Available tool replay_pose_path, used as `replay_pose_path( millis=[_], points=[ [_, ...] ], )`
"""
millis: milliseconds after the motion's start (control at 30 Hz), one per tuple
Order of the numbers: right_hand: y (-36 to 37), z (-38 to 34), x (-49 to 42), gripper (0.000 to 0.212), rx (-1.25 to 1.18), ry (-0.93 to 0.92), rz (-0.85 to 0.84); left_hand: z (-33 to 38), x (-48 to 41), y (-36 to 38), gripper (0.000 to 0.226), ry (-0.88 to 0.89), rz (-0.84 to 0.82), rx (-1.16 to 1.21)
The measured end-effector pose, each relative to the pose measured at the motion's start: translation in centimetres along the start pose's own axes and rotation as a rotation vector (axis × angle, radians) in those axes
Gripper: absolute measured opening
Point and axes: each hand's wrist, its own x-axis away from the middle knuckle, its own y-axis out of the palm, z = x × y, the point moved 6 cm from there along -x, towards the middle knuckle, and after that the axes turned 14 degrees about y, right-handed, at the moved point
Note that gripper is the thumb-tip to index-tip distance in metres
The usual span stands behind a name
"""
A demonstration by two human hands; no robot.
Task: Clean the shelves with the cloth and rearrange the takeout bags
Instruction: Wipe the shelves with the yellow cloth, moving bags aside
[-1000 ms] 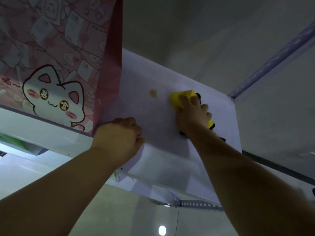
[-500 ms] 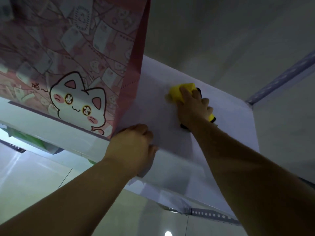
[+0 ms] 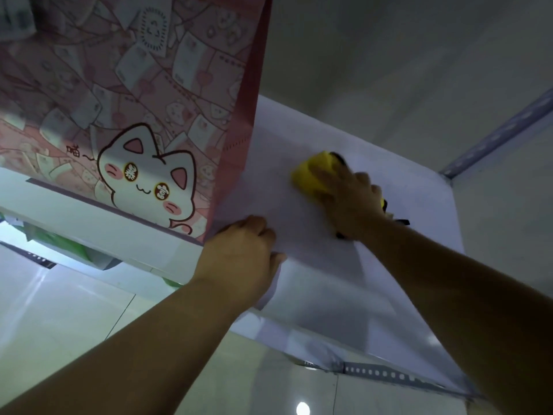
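In the head view, seen from below and close in, a pale shelf (image 3: 404,205) runs across the scene with a pink takeout bag (image 3: 134,100), printed with a white cartoon cat, standing upright on its left part, the bag's near right corner at the shelf's front edge. The left hand (image 3: 239,259) sits just right of that corner, touching or nearly touching the bag. Its fingers are curled together over the shelf's near edge, and the thumb lies along the front lip. Farther in and to the right, the right hand (image 3: 350,202) presses a yellow cloth (image 3: 309,175) flat on the shelf top. Its fingers lie close together over the cloth and are blurred, so their exact hold is hard to tell. Yellow shows on the far left of the hand, and black bits of the cloth stick out by the wrist. Something green (image 3: 68,244) shows under the shelf at the left. A perforated metal rail (image 3: 383,374) runs below the near right edge, and a pale upright post (image 3: 493,136) rises at the far right corner.
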Motion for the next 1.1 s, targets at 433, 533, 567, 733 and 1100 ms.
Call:
replay_pose_path(
  millis=[433,533,567,733,1100],
  points=[
    [-0.2,4.1,10.5,0.045,-0.165,-0.134,0.085,0.7,0.2,-0.2,0.037,0.039,-0.12,-0.035],
    [0.0,6.5,9.8,0.045,-0.126,0.204,0.097,1.0,0.6,-0.4,0.038,0.034,-0.148,-0.042],
    [0.1,6.2,10.0,0.046,-0.139,0.296,0.104,1.2,0.8,-0.5,0.039,0.032,-0.154,-0.041],
    [0.8,2.4,15.1,0.052,-0.124,0.188,0.117,2.7,2.9,-0.7,0.044,0.053,-0.166,-0.027],
    [1.0,8.3,16.2,0.047,-0.152,0.462,0.101,3.6,4.7,-0.5,0.043,0.1,-0.154,0.056]
  ],
)
